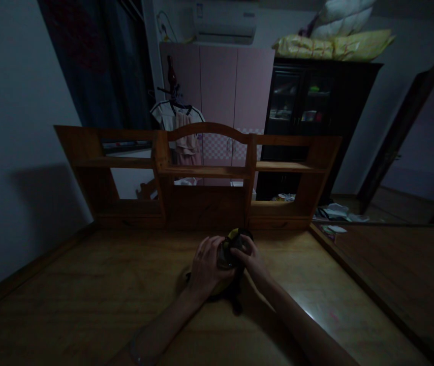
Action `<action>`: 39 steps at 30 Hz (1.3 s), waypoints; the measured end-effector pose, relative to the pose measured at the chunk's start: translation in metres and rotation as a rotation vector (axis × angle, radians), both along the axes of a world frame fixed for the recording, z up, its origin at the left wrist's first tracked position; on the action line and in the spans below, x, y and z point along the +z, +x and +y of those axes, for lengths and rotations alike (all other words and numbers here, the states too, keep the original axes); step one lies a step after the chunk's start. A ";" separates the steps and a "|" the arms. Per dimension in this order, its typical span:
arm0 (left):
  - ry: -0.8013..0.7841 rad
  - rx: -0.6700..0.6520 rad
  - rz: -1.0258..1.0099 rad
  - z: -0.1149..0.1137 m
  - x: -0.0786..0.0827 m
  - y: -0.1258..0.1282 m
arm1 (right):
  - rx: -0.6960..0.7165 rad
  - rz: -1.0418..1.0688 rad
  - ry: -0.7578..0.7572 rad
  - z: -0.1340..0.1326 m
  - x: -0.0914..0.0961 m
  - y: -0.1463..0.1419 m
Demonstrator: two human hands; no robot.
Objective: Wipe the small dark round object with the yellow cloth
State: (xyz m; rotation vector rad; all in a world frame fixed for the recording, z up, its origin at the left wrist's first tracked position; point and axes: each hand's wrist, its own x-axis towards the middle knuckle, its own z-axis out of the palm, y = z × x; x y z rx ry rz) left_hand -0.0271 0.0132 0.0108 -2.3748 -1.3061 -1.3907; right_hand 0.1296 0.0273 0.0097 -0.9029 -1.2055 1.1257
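Above the wooden desk [125, 284], a dark, shiny, rounded object with a yellow patch [229, 254] is between my hands. Its kind cannot be made out in the dim light. My left hand [207, 262] is wrapped round its left side, thumb below and fingers over the top. My right hand [251, 259] grips its right side with bent fingers and the thumb across its front. A dark strap-like piece [236, 300] hangs below, beside a paler yellowish part largely hidden by my left hand and forearm.
A wooden shelf unit [207, 172] with open compartments stands along the desk's far edge. A wall rises at the left. A raised wooden rim [354, 269] runs down the right side. Behind are a pink wardrobe [217, 86], hanging clothes [179, 119] and a black cabinet [316, 76].
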 end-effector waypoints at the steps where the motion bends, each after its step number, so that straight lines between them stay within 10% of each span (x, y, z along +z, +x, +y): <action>1: -0.007 -0.007 -0.003 0.000 -0.001 -0.001 | -0.014 -0.077 0.028 -0.001 0.001 0.001; 7: 0.017 -0.085 0.089 0.003 -0.005 -0.003 | -0.235 -0.600 0.291 -0.005 0.007 0.012; 18: 0.011 -0.140 0.372 0.005 -0.007 -0.002 | 0.109 -0.319 -0.111 0.020 -0.027 0.021; 31: 0.019 -0.052 0.407 -0.008 0.004 0.001 | 0.147 -0.001 0.060 0.004 -0.009 0.003; 39: 0.261 -0.070 0.550 -0.005 0.010 -0.001 | -0.145 -0.184 0.231 -0.012 -0.003 -0.003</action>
